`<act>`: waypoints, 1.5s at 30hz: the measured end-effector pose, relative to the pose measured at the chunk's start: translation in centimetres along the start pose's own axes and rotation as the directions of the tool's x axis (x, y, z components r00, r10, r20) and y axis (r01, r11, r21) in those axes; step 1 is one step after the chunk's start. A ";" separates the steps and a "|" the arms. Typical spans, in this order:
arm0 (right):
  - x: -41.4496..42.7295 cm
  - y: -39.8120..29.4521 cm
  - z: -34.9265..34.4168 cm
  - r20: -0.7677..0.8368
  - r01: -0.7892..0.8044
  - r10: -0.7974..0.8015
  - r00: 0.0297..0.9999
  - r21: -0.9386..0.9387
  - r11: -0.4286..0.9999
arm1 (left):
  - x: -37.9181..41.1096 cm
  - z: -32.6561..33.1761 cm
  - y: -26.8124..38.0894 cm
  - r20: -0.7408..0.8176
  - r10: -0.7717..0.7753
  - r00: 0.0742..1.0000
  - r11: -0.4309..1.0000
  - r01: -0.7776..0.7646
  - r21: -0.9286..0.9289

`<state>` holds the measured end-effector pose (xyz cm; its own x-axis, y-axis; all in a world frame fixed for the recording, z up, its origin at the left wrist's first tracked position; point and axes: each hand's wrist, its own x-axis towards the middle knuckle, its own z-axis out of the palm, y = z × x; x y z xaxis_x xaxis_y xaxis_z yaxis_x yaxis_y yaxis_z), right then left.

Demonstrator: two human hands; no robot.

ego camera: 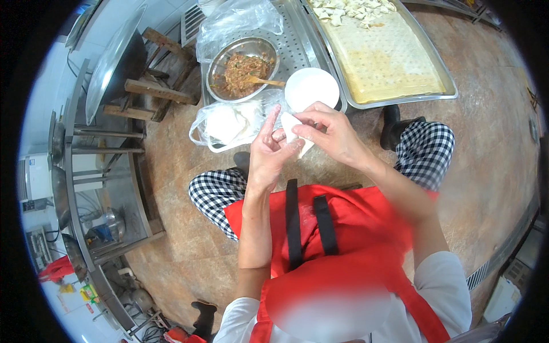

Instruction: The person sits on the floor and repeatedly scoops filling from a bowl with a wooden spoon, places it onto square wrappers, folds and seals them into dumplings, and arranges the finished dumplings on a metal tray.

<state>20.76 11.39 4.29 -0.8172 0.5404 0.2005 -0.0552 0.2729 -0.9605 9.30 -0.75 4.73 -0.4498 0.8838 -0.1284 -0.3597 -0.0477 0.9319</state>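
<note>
Between my two hands is a folded dumpling wrapper (296,133), pale and floury. My left hand (274,150) grips its lower left side with the thumb, the forefinger pointing up. My right hand (330,133) pinches its upper right edge. Just beyond them stands a white bowl (312,89). To its left, a steel bowl (212,88) holds minced filling (244,70) with a wooden spatula (268,82) lying in it. A stack of white wrappers (225,123) sits in a clear plastic bag nearer to me. Folded dumplings (351,10) lie at the far end of the right-hand tray.
The bowls stand on a perforated metal tray (296,25); a lined metal tray (394,55) adjoins it at right. A clear plastic bag (240,21) lies behind the steel bowl. Wooden stools (158,92) and a metal rack (107,150) are at left. Another person's boot (205,319) shows lower left.
</note>
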 end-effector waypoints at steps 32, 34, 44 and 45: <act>-0.3 0.5 -0.3 0.145 -0.375 0.351 0.925 0.204 0.904 | 0.0 -2.6 1.5 0.146 -0.066 0.987 0.862 -0.018 0.507; -0.3 0.2 -0.4 0.192 -0.338 0.308 0.932 0.147 0.930 | 0.1 -2.3 2.1 0.116 -0.123 0.986 0.883 0.055 0.466; -0.2 -0.5 -1.1 0.341 0.031 0.014 0.940 -0.125 0.992 | 0.4 -3.2 2.1 0.123 -0.220 0.968 0.886 0.146 0.440; -0.2 -0.4 -1.0 0.337 0.080 -0.032 0.941 -0.131 0.988 | 0.5 -3.1 1.9 0.140 -0.173 0.975 0.886 0.092 0.455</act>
<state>21.54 11.99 4.78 -0.9605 0.2317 0.1541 -0.0450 0.4173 -0.9077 5.85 -1.80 5.36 -0.2622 0.9350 -0.2389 0.0118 0.2506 0.9680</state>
